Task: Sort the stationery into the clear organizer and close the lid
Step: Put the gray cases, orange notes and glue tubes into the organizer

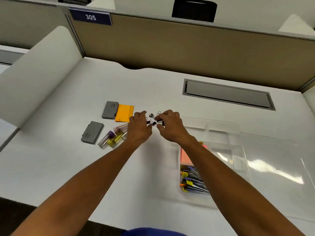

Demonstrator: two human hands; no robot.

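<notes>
At the far left of the desk [51, 167] lie two grey cases, one [92, 132] nearer and one [110, 110] further back, the back one touching an orange pad [124, 113]. Just right of the nearer case sits a loose bunch of tubes [113, 136] with purple, pink and yellow parts; the left hand hides its right end.

The left hand [139, 127] rests palm down, fingers curved over the desk, its fingertips at the edge of a small heap of black clips [153, 119]. Whether it holds one I cannot tell. The right hand [170, 124] meets it from the other side, its curled fingers pinching several clips from the heap. One clip lies free between the two hands, just behind them.

Right of the forearms stands the clear organizer [242, 159], well apart from the heap. The right forearm crosses its left side and covers part of a pink pad [185, 156] in one compartment. Nearer the person, another compartment holds larger clips [192, 181] with yellow and orange parts. The lid [276, 167] lies open flat to the right.

Behind, a grey hatch [228, 94] is set in the desk, and a partition [170, 41] carries a plate [91, 17] reading 305.
</notes>
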